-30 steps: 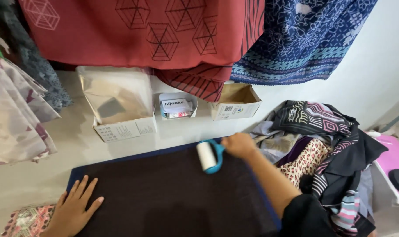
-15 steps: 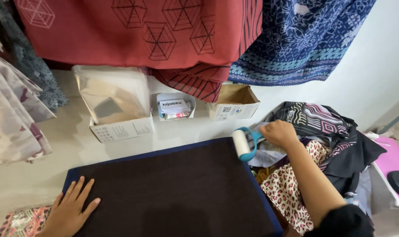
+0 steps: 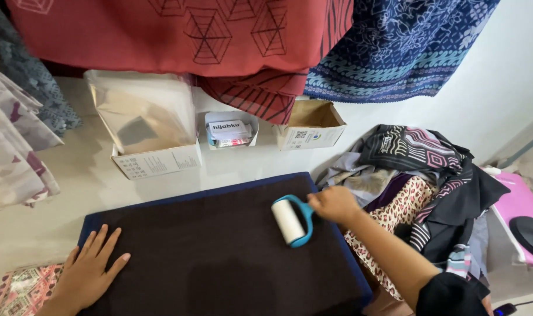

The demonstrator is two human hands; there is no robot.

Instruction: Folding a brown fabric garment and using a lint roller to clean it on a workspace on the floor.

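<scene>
Head view: white, teal-handled lint roller [image 3: 290,220] in right hand's [image 3: 335,204] grip, left hand [image 3: 89,275] flat on dark cloth [image 3: 219,257].

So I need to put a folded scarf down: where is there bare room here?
The dark cloth is bare between the left hand and the lint roller. The pale surface left of the open white box is bare too. The clothes pile crowds the right.

Lint roller [image 3: 290,220] on cloth [image 3: 219,257] at 3 o'clock; boxes [image 3: 155,161] at 12; clothes pile [image 3: 430,187] beyond 3.
</scene>
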